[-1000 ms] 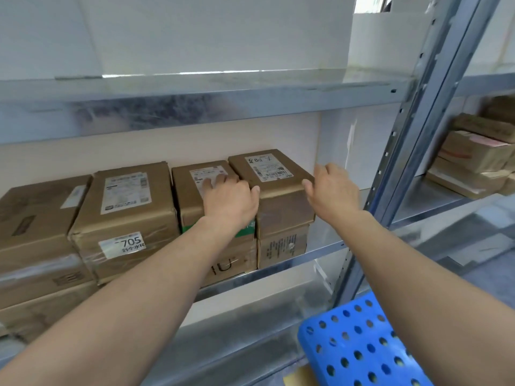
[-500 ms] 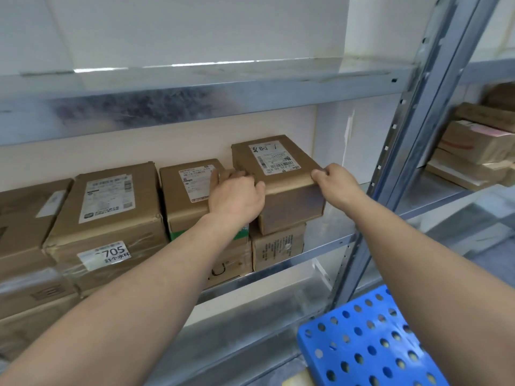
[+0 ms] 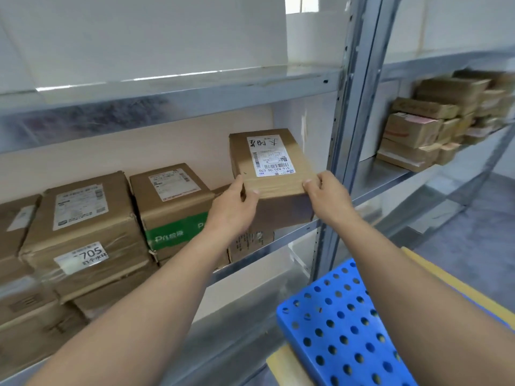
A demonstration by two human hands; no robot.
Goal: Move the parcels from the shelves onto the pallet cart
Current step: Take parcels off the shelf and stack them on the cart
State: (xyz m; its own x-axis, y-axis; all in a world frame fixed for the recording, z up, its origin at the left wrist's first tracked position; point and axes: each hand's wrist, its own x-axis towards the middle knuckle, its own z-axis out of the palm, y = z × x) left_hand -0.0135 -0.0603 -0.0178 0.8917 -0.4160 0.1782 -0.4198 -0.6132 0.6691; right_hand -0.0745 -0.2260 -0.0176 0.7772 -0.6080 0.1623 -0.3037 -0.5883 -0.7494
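Parcel [image 3: 271, 174] now raised off the lower box [image 3: 250, 242], left hand [image 3: 234, 210] and right hand [image 3: 326, 196] gripping its corners.

Both hands, left [image 3: 232, 207] and right [image 3: 326, 195], grip a labelled parcel [image 3: 271, 165] above the shelf [image 3: 278, 245].

Forearms [image 3: 156, 288] bare to the frame's edge; left grip [image 3: 233, 211] and right grip [image 3: 327, 197] bare.

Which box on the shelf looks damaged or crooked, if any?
The box with the 705 label, left on the shelf, looks worn: its edges are dented and its clear tape is wrinkled. The lifted parcel tilts only because the left hand and right hand hold it.
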